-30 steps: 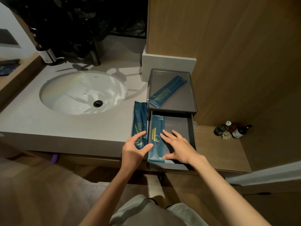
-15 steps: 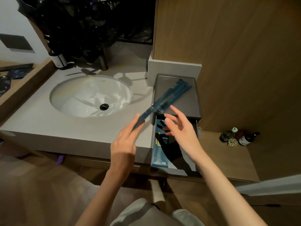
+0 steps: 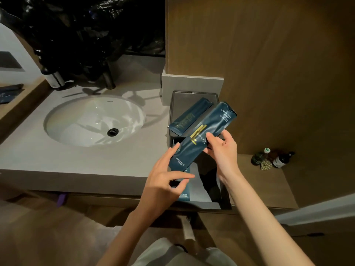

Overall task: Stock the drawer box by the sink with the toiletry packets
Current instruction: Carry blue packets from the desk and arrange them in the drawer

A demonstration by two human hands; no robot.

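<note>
A dark blue dental kit packet [image 3: 203, 135] with gold lettering is held tilted above the open drawer [image 3: 223, 205] of the dark grey drawer box [image 3: 175, 104]. My left hand [image 3: 165, 181] pinches its lower end and my right hand [image 3: 222, 150] grips its right edge near the middle. A second blue packet [image 3: 189, 119] lies diagonally on the box's top. Inside the drawer, a comb packet [image 3: 186, 194] lies along the left side, partly hidden by my left hand.
The white sink basin [image 3: 94, 120] is set in the grey counter [image 3: 57, 158] left of the box. A dark faucet [image 3: 108, 77] and a bottle [image 3: 53, 78] stand behind it. Small bottles [image 3: 272, 159] stand on the wooden shelf at the right.
My left hand lifted the packet from the counter beside the box and swung it over the drawer. My right hand left the drawer and took hold of the packet's right edge.
</note>
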